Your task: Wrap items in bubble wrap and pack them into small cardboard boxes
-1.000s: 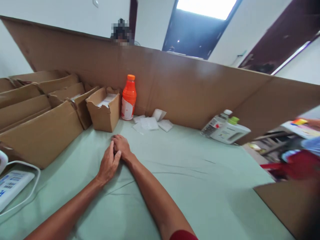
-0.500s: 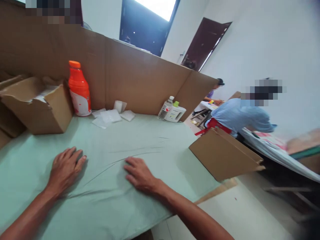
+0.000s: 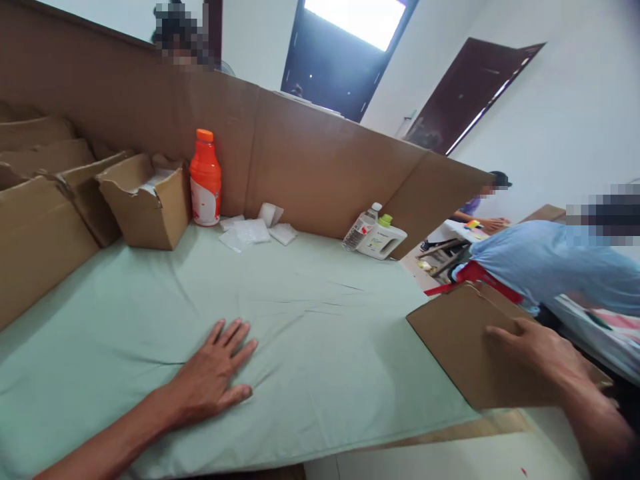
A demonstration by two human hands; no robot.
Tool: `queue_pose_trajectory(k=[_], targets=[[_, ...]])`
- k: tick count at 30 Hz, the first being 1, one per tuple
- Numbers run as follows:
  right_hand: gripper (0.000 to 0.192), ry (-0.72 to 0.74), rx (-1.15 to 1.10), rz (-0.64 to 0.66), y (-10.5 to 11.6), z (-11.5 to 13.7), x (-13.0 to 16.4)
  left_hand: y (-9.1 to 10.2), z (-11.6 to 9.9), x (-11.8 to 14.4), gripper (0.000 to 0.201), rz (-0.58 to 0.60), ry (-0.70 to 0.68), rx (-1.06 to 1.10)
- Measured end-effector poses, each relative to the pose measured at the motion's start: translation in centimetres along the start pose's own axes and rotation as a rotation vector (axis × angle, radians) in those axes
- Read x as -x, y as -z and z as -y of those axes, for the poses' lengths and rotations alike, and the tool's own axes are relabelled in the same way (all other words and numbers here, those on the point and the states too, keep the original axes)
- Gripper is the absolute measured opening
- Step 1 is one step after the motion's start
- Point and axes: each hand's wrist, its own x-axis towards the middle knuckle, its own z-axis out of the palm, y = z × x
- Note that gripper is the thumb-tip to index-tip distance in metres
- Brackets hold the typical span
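Observation:
My left hand [image 3: 215, 373] lies palm down on the pale green cloth [image 3: 320, 373], its fingers spread and nothing in it. On the right, my right hand [image 3: 545, 350] is at the upper edge of a brown cardboard piece [image 3: 465, 340] that stands along the table's side. One digit stretches left across the cardboard's face. The other fingers are hidden or blurred, so I cannot tell whether they grip the edge or only pass over it. Several thin, dark creases mark the cloth ahead of my left hand.
Open cardboard boxes [image 3: 145, 220] line the left. Along the back cardboard wall [image 3: 320, 180] stand an orange bottle [image 3: 205, 180], white packets [image 3: 250, 231], a clear bottle [image 3: 361, 230] and a white jug [image 3: 383, 240]. A person in a blue shirt [image 3: 530, 253] is at the right.
My right hand has left the cloth and moved right to the cardboard piece. My left hand now lies flatter with its fingers more spread. The view has turned left, showing more boxes.

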Motion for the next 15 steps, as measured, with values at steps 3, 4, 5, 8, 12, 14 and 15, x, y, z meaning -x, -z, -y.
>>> queue_pose_trajectory(k=[3,4,5,8,12,14,15], targets=[[0.012,-0.170,0.074,0.234,0.9,1.4,-0.1,0.2,-2.0,0.5,0.073,0.050,-0.081,0.072],[0.012,-0.158,0.084,0.239,1.2,2.5,0.0,0.1,-2.4,0.6,0.074,0.044,-0.098,0.092],[0.013,-0.127,0.092,0.230,1.5,3.9,0.3,-0.1,-2.5,0.8,0.074,0.027,-0.110,0.112],[0.018,0.040,0.085,0.189,2.1,8.8,2.0,-1.0,-2.3,1.0,0.068,-0.091,-0.089,0.201],[0.017,0.337,0.052,0.154,2.6,17.7,5.9,-1.9,-0.8,0.8,0.060,-0.382,0.142,0.365],[0.013,0.540,-0.010,0.155,3.0,22.8,8.5,-1.8,-0.1,0.7,0.061,-0.524,0.247,0.417],[0.013,0.629,-0.061,0.161,3.3,25.2,9.9,-1.6,0.2,0.6,0.063,-0.584,0.279,0.433]])
